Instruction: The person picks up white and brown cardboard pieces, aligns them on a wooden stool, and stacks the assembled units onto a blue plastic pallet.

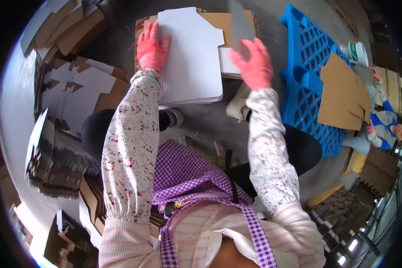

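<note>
My left hand (152, 48), in a pink glove, presses flat with spread fingers on the left edge of a white die-cut cardboard sheet (190, 58). That sheet tops a small stack across my lap, with brown cardboard (219, 21) under its far end. To the right, my right hand (256, 64), in a matching glove and smeared by motion, hovers over a smaller white piece (229, 62). Its thumb and fingers are apart. A blurred grey flat strip (242, 22) stands just beyond its fingertips; whether they touch it cannot be made out.
A blue plastic pallet (306, 67) stands at right with a brown cardboard sheet (341, 91) against it. Beyond are a co-worker (384, 125) and a white-green bucket (356, 52). Stacked cut cardboard (60, 165) and white-faced sheets (87, 89) lie at left.
</note>
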The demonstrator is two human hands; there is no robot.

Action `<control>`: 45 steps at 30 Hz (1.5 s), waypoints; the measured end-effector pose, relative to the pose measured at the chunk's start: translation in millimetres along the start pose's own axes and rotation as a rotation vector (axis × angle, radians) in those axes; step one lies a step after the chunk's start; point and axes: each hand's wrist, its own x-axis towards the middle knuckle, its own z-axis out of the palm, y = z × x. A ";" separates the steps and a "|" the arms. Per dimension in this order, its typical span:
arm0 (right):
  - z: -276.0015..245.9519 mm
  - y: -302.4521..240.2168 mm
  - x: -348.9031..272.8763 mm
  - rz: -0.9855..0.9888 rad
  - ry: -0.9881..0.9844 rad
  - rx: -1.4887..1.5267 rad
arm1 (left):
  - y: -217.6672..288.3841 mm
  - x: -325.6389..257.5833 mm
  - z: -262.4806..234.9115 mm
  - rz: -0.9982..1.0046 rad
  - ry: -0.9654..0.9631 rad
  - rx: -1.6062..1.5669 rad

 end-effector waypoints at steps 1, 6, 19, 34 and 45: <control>19.0 -6.0 2.8 0.107 -0.130 -0.130 | -3.2 -1.5 -0.9 -0.003 0.003 -0.013; 30.6 -18.3 14.5 0.272 -0.284 -0.334 | 6.7 -1.1 -3.0 -0.019 -0.022 -0.034; 27.2 -36.3 16.4 0.293 -0.324 -0.496 | 30.9 2.1 15.9 0.364 -0.113 0.146; 25.0 -23.6 13.8 0.283 -0.294 -0.366 | 87.6 -9.9 8.6 0.651 -0.311 -0.007; 16.5 17.9 25.1 0.189 0.003 -0.214 | 78.1 -7.7 15.9 0.661 -0.277 0.007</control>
